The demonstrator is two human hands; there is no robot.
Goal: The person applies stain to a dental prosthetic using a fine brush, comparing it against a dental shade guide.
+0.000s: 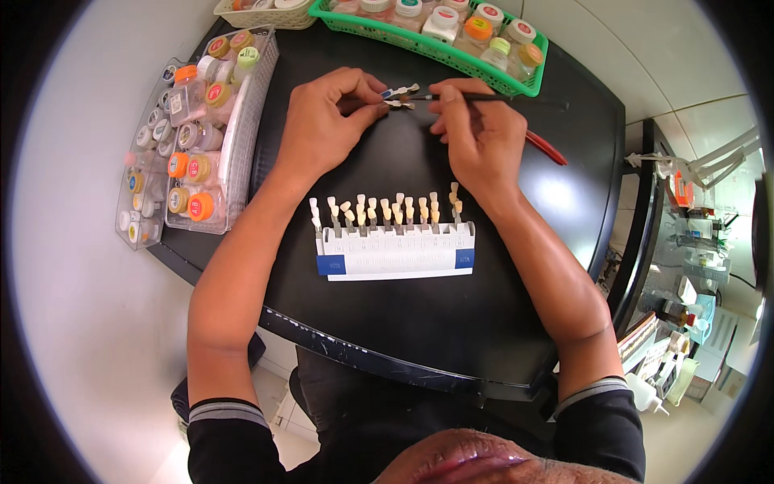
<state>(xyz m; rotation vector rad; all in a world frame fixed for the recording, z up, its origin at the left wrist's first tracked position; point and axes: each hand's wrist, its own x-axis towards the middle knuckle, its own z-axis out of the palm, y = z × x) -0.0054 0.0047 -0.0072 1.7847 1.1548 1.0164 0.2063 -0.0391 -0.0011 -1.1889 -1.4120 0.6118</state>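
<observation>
Shade tabs, a pair: small tooth-shaped ends on slim stems, the upper stem partly blue. Head view, the only one: both are held over the far half of the black table, short of its far edge, roughly midway between left and right edges. Height above the surface: cannot tell.

Left hand: grasping, stems pinched between thumb and fingers, tooth ends pointing right. Right hand: grasping a slim dark brush pen-fashion, tip at the tabs. Contact with either tab: too small to tell.

Handling, judged: tabs very light; stems stiff; tooth ends hard, smooth, probably brittle, liable to chip if dropped. Small faces may slip in a damp grip. Best hold: on the stem, firm but light, fingers clear of the tooth end. Brush: light, rigid shaft, likely soft tip; hold just behind the tip, since pressure would splay it.

Surroundings: white-and-blue holder with a row of upright tabs, nearer the near edge. Red pen beside the right hand, toward the far right corner. Green basket of jars at the far edge; clear bin along the left edge, also full of jars.
</observation>
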